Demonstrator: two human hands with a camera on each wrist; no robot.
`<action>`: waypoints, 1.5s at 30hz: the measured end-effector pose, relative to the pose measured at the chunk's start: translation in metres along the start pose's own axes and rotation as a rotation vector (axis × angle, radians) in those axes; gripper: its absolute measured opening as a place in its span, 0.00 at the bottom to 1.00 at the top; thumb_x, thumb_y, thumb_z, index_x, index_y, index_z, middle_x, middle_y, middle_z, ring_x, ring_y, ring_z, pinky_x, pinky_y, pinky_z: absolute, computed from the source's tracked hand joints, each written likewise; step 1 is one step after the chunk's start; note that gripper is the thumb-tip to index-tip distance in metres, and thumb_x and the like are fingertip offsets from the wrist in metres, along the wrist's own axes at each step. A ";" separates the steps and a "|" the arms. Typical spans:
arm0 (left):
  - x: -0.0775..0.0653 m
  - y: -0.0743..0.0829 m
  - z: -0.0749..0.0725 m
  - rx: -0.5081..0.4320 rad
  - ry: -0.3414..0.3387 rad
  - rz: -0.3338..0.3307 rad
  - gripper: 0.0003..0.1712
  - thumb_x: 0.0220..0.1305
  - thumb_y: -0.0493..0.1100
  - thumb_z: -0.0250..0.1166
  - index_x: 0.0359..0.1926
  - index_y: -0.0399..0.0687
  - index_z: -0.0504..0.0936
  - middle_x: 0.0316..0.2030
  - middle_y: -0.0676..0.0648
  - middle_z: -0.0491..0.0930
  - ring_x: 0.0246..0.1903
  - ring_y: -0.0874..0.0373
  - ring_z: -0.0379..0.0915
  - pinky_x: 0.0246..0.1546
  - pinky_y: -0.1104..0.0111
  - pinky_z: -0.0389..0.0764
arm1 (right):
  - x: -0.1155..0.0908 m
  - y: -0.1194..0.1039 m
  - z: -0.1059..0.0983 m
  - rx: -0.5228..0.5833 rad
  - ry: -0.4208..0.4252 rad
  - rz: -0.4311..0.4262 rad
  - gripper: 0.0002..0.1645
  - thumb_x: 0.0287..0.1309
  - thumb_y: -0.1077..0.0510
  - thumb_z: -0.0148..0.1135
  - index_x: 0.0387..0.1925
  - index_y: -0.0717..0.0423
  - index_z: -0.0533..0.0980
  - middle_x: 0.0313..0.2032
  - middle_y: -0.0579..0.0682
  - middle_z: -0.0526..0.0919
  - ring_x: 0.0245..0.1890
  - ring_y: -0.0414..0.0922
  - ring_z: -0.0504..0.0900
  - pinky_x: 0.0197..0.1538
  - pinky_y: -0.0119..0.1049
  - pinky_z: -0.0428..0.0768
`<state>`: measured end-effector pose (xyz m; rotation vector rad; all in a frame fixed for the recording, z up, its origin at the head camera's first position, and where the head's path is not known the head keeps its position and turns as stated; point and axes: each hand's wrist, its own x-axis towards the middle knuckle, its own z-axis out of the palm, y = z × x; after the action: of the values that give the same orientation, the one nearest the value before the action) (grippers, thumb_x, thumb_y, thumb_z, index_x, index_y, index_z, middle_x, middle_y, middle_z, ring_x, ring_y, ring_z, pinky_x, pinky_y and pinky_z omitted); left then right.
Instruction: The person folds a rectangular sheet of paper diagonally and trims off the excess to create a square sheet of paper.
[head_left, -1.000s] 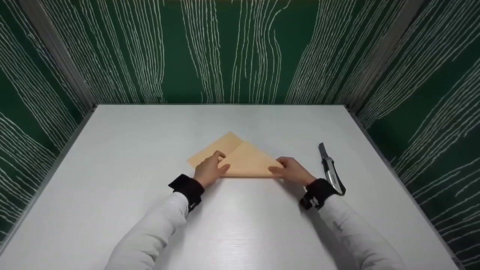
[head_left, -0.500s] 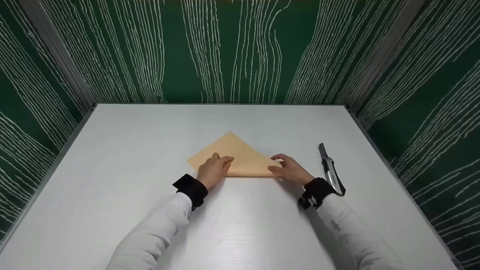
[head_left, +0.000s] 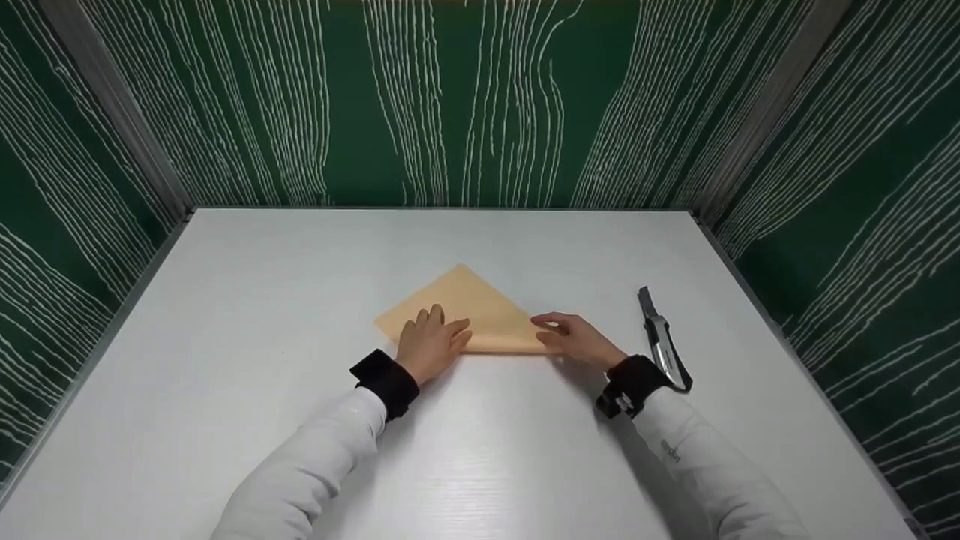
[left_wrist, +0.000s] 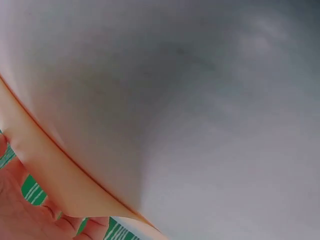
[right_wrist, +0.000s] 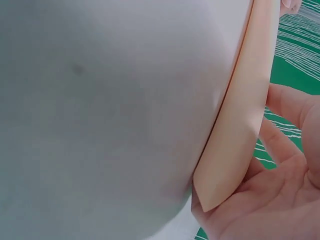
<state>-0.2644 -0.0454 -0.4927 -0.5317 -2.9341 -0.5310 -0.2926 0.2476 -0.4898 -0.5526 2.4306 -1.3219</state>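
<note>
A folded sheet of pale orange paper (head_left: 480, 304) lies at the middle of the white table, one corner pointing away and a straight folded edge toward me. My left hand (head_left: 431, 345) rests on its left part, fingers spread and thumb reaching inward over the paper. At the right corner my right hand (head_left: 581, 339) touches the sheet with thumb and forefinger tips set apart. Along the near fold, the paper (left_wrist: 65, 175) stands slightly raised in the left wrist view. In the right wrist view the paper's pointed corner (right_wrist: 220, 185) sits against the right palm.
A utility knife (head_left: 664, 341) lies to the right of my right hand, close by the wrist strap (head_left: 637, 382). Green walls with white wavy lines (head_left: 480, 105) rise behind and beside the white table (head_left: 285, 450).
The upper flap, earlier held by both hands, now lies further left over the sheet. My left hand has released its grip and spread its fingers on the paper; my right forefinger has shifted inward.
</note>
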 end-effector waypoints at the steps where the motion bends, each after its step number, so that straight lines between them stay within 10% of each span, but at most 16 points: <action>1: 0.000 0.000 0.001 0.015 -0.005 0.007 0.23 0.79 0.55 0.52 0.65 0.55 0.82 0.50 0.37 0.74 0.47 0.42 0.71 0.45 0.51 0.74 | 0.000 -0.001 0.000 -0.011 -0.005 -0.002 0.28 0.76 0.60 0.54 0.70 0.72 0.66 0.73 0.70 0.66 0.75 0.67 0.63 0.63 0.29 0.78; 8: -0.002 -0.002 0.002 0.013 -0.103 0.031 0.28 0.82 0.56 0.46 0.71 0.50 0.75 0.73 0.36 0.68 0.72 0.36 0.64 0.68 0.42 0.69 | -0.002 -0.004 0.008 -0.092 0.027 0.015 0.28 0.79 0.58 0.49 0.70 0.71 0.67 0.68 0.74 0.69 0.71 0.68 0.69 0.71 0.56 0.74; 14: -0.003 -0.002 -0.002 -0.007 -0.174 0.012 0.29 0.82 0.57 0.43 0.74 0.51 0.71 0.76 0.36 0.65 0.76 0.35 0.59 0.73 0.40 0.64 | -0.005 -0.014 0.026 -0.493 0.191 -0.027 0.23 0.78 0.53 0.51 0.64 0.61 0.77 0.59 0.67 0.71 0.57 0.63 0.73 0.56 0.56 0.76; 19: -0.003 -0.002 -0.004 0.010 -0.199 0.006 0.29 0.82 0.57 0.43 0.75 0.52 0.70 0.77 0.37 0.64 0.76 0.36 0.59 0.74 0.41 0.64 | -0.009 -0.027 0.040 -0.750 0.160 -0.113 0.24 0.79 0.53 0.48 0.66 0.62 0.74 0.66 0.67 0.74 0.67 0.67 0.71 0.65 0.68 0.71; 27: -0.001 -0.001 -0.004 0.043 -0.206 -0.001 0.29 0.82 0.57 0.43 0.75 0.53 0.69 0.77 0.38 0.63 0.77 0.38 0.59 0.74 0.42 0.65 | -0.007 -0.046 0.060 -0.788 -0.005 -0.033 0.38 0.79 0.40 0.45 0.78 0.56 0.60 0.77 0.67 0.62 0.78 0.68 0.57 0.78 0.71 0.48; 45: 0.003 -0.003 -0.003 0.069 -0.203 0.009 0.31 0.82 0.59 0.41 0.76 0.54 0.68 0.76 0.38 0.65 0.75 0.37 0.60 0.71 0.41 0.67 | 0.004 -0.058 0.069 -0.696 -0.118 0.095 0.44 0.77 0.32 0.41 0.82 0.49 0.50 0.81 0.63 0.48 0.79 0.72 0.49 0.79 0.71 0.47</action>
<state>-0.2677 -0.0480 -0.4906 -0.6244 -3.1263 -0.3943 -0.2547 0.1672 -0.4767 -0.6386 2.7356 -0.3586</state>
